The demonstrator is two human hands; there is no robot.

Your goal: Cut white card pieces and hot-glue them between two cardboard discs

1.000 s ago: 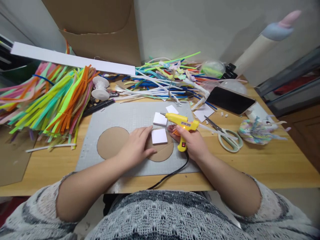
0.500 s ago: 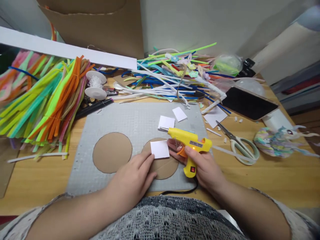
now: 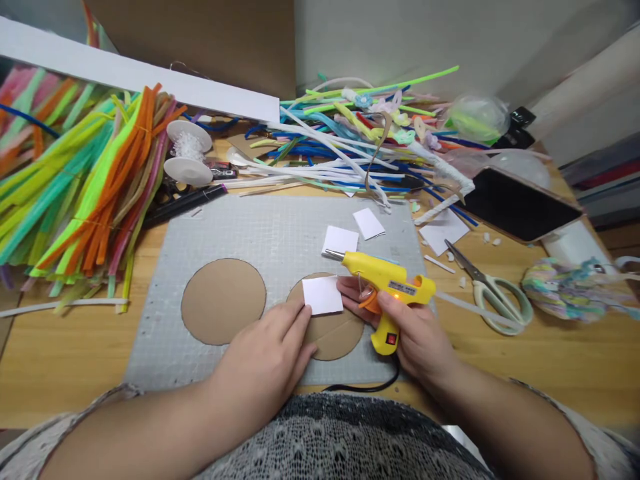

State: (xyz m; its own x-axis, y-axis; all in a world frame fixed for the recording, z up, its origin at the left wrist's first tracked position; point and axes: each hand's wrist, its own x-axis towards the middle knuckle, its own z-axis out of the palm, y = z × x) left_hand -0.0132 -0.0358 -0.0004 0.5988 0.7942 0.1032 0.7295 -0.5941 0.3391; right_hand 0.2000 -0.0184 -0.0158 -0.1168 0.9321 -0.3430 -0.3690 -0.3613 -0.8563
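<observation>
My right hand [image 3: 410, 333] grips a yellow glue gun [image 3: 387, 287], its nozzle pointing left above a white paper square [image 3: 323, 295]. That square lies on a brown cardboard circle [image 3: 335, 333] on the grey cutting mat [image 3: 260, 233]. My left hand [image 3: 265, 363] rests flat on the circle's left side, its fingertips at the square's lower edge. A second cardboard circle [image 3: 223, 301] lies further left on the mat. Two more white squares, one [image 3: 341, 240] and another [image 3: 369, 223], lie behind the gun.
A big bundle of coloured pipe cleaners [image 3: 85, 187] fills the left, more pipe cleaners [image 3: 350, 143] the back. Scissors [image 3: 493, 290], a phone [image 3: 520, 207], a thread spool [image 3: 189, 153], a white strip [image 3: 140, 77] and a pastel toy [image 3: 570, 290] lie around the mat on the wooden table [image 3: 550, 360].
The camera tipped down and nearer, so everything shifted in the picture. My hands, the gun and the white square on the circle keep about the same relation to each other.
</observation>
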